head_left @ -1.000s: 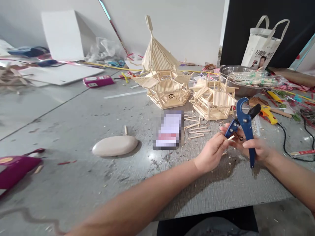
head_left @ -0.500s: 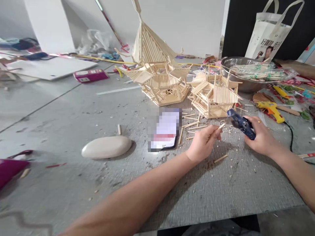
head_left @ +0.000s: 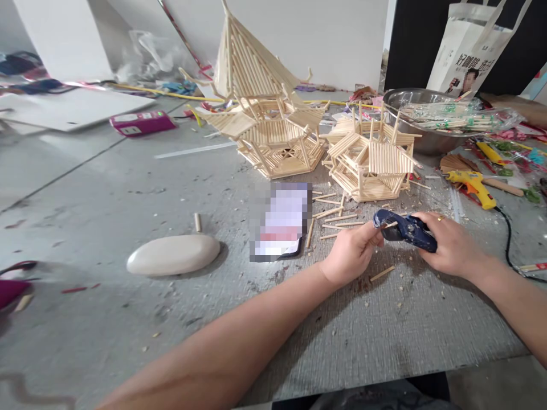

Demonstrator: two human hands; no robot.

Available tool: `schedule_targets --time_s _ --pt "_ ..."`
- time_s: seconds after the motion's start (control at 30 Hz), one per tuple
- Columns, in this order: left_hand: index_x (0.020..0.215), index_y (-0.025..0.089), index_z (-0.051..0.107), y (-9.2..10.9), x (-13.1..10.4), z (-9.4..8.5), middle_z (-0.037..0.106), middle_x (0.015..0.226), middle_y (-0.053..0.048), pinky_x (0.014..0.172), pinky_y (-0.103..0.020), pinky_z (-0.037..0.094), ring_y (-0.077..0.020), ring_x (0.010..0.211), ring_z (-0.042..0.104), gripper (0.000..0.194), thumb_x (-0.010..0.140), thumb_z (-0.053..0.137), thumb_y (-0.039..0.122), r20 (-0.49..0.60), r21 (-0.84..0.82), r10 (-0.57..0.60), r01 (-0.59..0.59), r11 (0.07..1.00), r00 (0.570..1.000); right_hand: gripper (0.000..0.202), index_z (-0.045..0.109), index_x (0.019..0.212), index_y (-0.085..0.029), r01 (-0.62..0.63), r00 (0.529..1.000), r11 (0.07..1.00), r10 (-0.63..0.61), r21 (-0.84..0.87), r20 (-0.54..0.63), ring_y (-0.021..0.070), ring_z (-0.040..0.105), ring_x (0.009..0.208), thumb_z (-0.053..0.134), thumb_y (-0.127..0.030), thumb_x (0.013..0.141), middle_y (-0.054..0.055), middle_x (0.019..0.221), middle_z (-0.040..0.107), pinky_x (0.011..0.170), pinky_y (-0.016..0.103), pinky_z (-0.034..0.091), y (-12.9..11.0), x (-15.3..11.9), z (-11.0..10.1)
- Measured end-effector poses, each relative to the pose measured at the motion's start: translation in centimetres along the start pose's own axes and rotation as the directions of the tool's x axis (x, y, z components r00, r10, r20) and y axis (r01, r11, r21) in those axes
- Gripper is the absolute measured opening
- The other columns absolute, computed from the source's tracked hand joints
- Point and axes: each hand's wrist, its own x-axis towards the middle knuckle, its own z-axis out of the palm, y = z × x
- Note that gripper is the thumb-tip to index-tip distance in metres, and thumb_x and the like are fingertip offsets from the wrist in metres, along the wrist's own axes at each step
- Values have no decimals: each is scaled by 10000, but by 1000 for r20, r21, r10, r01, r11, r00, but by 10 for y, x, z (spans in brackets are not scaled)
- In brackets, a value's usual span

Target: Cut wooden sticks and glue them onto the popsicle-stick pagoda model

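Our left hand (head_left: 350,253) has the stick (head_left: 390,225) pinched, long axis running right and slightly up from that grip to the cutter's (head_left: 419,232) mouth; opposite, our right hand (head_left: 453,245) clasps the cutter, farther from the stick.

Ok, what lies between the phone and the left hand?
Several short loose sticks lie on the grey tabletop between the phone and the left hand; the head view shows this.
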Motion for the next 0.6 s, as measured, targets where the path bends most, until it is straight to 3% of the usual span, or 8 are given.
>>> schedule_targets --time_s 0.33,0.6 --pt "640 175 436 3 -1 1 454 514 32 473 -183 348 -74 461 420 268 873 323 244 44 -16 -98 98 995 994 400 462 1062 -174 -77 995 996 79 -46 56 251 617 776 475 -242 667 90 908 634 637 353 449 -3 -3 0" --pt "708 180 458 6 -2 1 368 500 51 444 -185 298 -75 431 345 231 870 319 268 87 -12 -190 191 981 978 266 506 925 -185 -139 984 986 148 -93 103 222 619 673 485 -262 671 54 784 647 546 298 386 -9 -1 -1"
